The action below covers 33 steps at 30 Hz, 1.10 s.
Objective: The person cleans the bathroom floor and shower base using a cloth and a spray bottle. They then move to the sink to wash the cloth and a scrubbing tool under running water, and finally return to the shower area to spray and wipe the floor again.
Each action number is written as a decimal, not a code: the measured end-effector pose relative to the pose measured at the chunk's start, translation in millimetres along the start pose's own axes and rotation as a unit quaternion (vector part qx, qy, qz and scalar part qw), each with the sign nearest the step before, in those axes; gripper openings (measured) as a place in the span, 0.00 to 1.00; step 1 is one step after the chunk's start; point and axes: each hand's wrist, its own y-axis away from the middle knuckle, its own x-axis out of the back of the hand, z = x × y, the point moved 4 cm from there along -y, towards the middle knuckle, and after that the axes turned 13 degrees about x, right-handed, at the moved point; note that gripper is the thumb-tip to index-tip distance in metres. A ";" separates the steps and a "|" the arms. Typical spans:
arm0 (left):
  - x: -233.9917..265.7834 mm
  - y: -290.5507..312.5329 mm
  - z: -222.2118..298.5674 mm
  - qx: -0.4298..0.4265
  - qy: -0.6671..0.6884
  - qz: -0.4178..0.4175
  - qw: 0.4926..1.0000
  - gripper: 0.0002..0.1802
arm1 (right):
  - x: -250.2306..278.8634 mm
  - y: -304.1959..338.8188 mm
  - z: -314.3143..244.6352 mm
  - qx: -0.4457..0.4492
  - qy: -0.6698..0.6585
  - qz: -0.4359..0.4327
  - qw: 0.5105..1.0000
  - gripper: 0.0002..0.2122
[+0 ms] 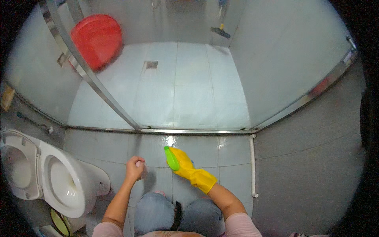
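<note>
My left hand (133,170) is bare and closed around a pale pinkish thing (143,170), mostly hidden by the fingers; its kind is not clear. On my right hand (183,162) is a yellow rubber glove (203,179) that reaches past the wrist. It grips a bright green bottle-like thing (172,159), with a narrow end pointing away from me. Both hands hang above the grey tiled floor (231,152), apart from each other, in front of my knees. Wet shine shows on the tiles just beyond the green thing.
A metal sill (193,131) and glass panels border the shower floor (193,98), which has a square drain (151,64). A red basin (96,41) leans at the far left. The toilet (65,183) stands left with its lid up. A white pipe (253,166) runs along the right wall.
</note>
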 end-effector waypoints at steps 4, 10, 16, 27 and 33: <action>-25.7 -3.1 -51.7 0.010 0.033 0.000 0.999 0.06 | -42.6 6.2 27.8 0.010 -0.033 -0.008 0.999 0.22; -39.3 27.0 -61.4 0.038 0.056 0.009 0.998 0.05 | -43.6 -11.8 11.0 -0.104 -0.099 -0.099 0.985 0.14; -52.6 36.0 -59.2 0.028 0.080 0.014 0.996 0.05 | -41.3 19.4 40.1 -0.092 0.078 0.002 0.993 0.13; -71.7 36.5 -71.7 0.027 0.096 -0.006 0.995 0.05 | 49.9 106.4 123.2 -0.303 -0.081 0.345 0.885 0.15; -73.5 37.4 -76.7 0.114 0.099 0.016 0.988 0.13 | 106.4 152.2 126.8 -0.269 0.101 0.423 0.859 0.16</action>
